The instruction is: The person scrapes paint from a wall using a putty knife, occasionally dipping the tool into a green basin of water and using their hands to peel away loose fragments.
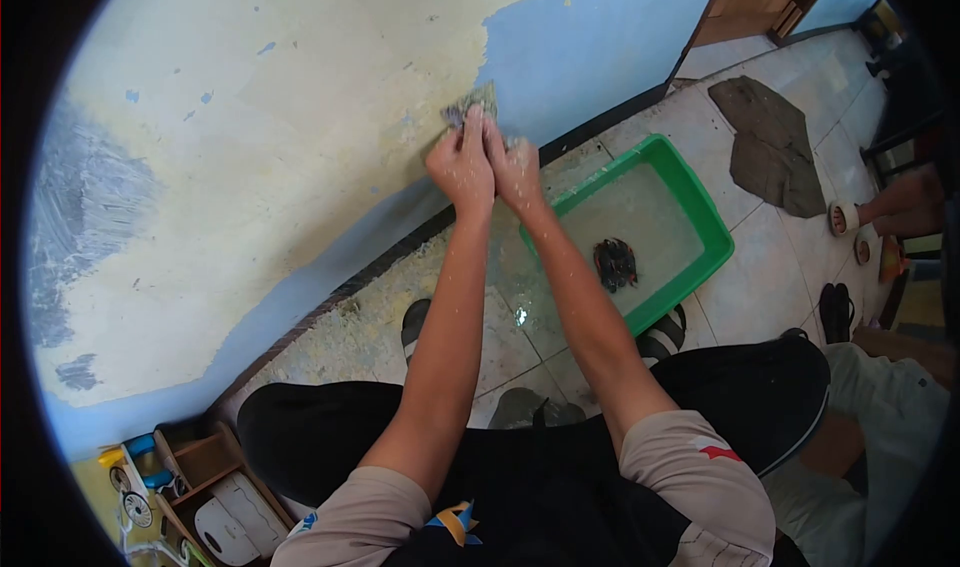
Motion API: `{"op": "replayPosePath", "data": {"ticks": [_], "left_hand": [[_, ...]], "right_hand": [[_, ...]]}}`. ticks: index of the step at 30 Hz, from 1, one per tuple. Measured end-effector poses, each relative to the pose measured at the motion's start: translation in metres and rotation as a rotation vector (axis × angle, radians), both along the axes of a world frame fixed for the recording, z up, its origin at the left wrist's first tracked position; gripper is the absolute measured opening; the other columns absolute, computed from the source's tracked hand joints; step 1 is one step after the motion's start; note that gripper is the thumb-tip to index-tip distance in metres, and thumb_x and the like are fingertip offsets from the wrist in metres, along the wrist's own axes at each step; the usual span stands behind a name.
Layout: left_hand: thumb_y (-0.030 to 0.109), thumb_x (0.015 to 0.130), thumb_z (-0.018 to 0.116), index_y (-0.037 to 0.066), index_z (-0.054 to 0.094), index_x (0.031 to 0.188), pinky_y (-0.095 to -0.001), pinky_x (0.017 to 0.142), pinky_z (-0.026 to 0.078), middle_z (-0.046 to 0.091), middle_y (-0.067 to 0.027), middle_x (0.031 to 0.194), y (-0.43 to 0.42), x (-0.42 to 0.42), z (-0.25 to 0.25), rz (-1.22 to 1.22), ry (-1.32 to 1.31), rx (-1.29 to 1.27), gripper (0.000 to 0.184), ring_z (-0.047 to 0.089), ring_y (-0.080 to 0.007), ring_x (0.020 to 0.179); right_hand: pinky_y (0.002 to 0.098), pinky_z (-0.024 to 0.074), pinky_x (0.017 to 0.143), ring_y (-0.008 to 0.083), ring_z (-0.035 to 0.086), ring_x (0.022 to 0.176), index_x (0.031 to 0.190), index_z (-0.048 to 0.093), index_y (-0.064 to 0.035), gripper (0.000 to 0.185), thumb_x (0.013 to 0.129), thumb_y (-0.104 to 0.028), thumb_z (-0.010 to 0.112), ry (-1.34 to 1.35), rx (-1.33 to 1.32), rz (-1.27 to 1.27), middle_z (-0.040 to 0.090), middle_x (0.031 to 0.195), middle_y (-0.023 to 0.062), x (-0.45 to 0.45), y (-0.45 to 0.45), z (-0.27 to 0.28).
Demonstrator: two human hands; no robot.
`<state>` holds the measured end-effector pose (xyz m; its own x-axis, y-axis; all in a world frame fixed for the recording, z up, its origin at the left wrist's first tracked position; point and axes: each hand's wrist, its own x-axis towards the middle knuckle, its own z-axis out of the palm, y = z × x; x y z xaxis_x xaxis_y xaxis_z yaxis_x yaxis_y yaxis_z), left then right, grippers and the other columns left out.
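Wall [300,87] w/ patchy cream & light-blue paint, L of & beyond green basin [698,189]; dark skirting [560,146] runs along its foot, passing just behind basin. Tiled floor [770,272] under basin, pale tiles w/ dark joints; flaky pale debris [345,342] to basin's L, along skirting. Brown cloth [770,147] lies flat, R of basin; another person's sandalled foot [843,218] farther R. Small wooden shelf [215,487] well L of basin, nearer the wearer.

L hand [462,172] & R hand [516,174] side by side, up-L of basin, both closed w/ fingers bent round a crumpled pad [478,102], pressed to wall. Exact finger grip partly hidden. White specks on hands & forearms.

Pad: greyish-yellow, soft-looking, creased; can't tell cloth vs. scourer. Basin: smooth plastic, rectangular w/ rounded corners, cloudy water [650,212] inside, plus dark, lumpy clump [615,265]. Brown cloth wrinkled, ragged outline. Wall's far L of basin: grey-blue patch w/ streaky white smears.
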<state>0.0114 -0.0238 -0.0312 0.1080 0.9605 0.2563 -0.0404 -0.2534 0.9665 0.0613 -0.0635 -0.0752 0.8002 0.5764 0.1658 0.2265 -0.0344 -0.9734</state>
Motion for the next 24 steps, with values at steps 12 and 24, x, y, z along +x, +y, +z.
{"op": "replayPosePath", "data": {"ticks": [12, 24], "left_hand": [[0.026, 0.09, 0.075, -0.009, 0.066, 0.07, -0.0263, 0.053, 0.04, 0.059, -0.0003, 0.059, -0.007, -0.022, -0.026, 0.044, 0.0, -0.121, 0.041, 0.046, -0.0049, 0.058], [0.025, 0.089, 0.077, -0.008, 0.062, 0.066, -0.0274, 0.053, 0.039, 0.053, 0.0009, 0.057, -0.003, -0.021, -0.013, 0.057, 0.019, -0.11, 0.043, 0.043, -0.0055, 0.059]], "right_hand": [[0.0486, 0.0485, 0.061, 0.0445, 0.066, 0.066, 0.077, 0.068, 0.0075, 0.063, 0.095, -0.052, 0.056, 0.07, -0.14, 0.084, 0.062, 0.065, 0.0285, -0.016, -0.006, -0.02], [0.0498, 0.0487, 0.062, 0.0424, 0.066, 0.063, 0.073, 0.064, 0.0122, 0.071, 0.095, -0.054, 0.056, 0.172, -0.137, 0.121, 0.06, 0.062, 0.0312, -0.018, -0.003, -0.002]]}}
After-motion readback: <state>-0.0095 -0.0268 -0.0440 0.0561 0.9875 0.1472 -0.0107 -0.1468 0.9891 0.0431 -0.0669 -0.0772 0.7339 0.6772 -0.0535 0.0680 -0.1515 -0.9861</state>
